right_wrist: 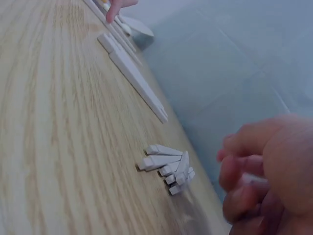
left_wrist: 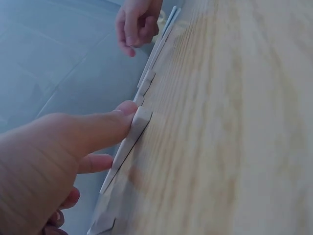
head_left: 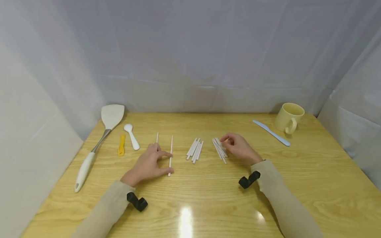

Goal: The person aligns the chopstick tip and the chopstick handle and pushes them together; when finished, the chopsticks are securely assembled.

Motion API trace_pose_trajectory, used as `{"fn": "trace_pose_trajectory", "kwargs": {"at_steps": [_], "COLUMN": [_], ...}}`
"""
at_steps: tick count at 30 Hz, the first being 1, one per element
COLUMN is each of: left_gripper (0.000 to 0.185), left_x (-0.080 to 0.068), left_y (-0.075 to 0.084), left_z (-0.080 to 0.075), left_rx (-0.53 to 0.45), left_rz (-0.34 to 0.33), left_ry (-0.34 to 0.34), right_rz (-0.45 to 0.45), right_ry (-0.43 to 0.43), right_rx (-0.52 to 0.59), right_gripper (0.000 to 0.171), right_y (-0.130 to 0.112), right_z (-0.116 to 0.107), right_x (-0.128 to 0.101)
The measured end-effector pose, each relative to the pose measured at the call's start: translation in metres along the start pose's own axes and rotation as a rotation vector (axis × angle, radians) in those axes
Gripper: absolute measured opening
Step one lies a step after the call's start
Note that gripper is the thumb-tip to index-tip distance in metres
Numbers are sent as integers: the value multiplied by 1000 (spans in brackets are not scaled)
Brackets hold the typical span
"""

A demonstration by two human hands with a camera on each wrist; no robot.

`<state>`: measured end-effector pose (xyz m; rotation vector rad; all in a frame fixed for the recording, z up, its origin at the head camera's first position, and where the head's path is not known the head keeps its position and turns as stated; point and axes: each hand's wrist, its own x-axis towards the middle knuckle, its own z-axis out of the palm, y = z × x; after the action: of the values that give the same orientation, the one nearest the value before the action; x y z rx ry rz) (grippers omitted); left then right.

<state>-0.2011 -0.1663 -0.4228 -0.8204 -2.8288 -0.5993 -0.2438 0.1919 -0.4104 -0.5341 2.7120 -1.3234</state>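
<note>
My left hand (head_left: 168, 162) lies flat on the wooden table (head_left: 208, 198), its straight index finger and thumb touching a single white chopstick (head_left: 171, 152). In the left wrist view a straight finger presses against that chopstick (left_wrist: 131, 139). A second loose chopstick (head_left: 157, 137) pokes out beyond the fingers. A middle bunch of white chopsticks (head_left: 195, 150) lies untouched between my hands and also shows in the right wrist view (right_wrist: 166, 166). My right hand (head_left: 228, 141) curls its fingers over the right bunch of chopsticks (head_left: 219, 151) and pinches some of them.
A white spatula (head_left: 101, 132), a white spoon (head_left: 131, 135) and a small yellow tool (head_left: 121, 145) lie at the left. A pale yellow mug (head_left: 289, 117) and a light blue knife (head_left: 271, 133) stand at the back right. Grey cloth walls surround the table.
</note>
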Motion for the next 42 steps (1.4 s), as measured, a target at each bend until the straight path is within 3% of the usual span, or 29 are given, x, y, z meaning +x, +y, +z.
{"fn": "trace_pose_trajectory", "kwargs": {"at_steps": [5,10,22,31,34,42], "left_gripper": [53,52,52,49,41,15], "left_x": [-2,-7,-10,-11,-10,3], "left_y": [-10,-24,-40,-45,-43,-20], "left_z": [-5,-11,-20,-24,-24,-15], "left_rx": [-15,-20,-38,-63,-68,-75], "left_rz": [11,-28,-61,-42,-50,10], "left_ry": [28,32,-9,-16,10,168], "right_rz": [21,41,55,75,83,92], "right_ry": [-52,-100,-89,-50,-58,-48], "right_rx": [-74,-90,-122,-148,-163,-225], "right_gripper": [17,18,19,19,18,14], "right_y": [9,13,12,9,7,-3], "right_z": [0,1,0,2,3,4], "right_x": [-1,-1,-1,0,-1,-1]}}
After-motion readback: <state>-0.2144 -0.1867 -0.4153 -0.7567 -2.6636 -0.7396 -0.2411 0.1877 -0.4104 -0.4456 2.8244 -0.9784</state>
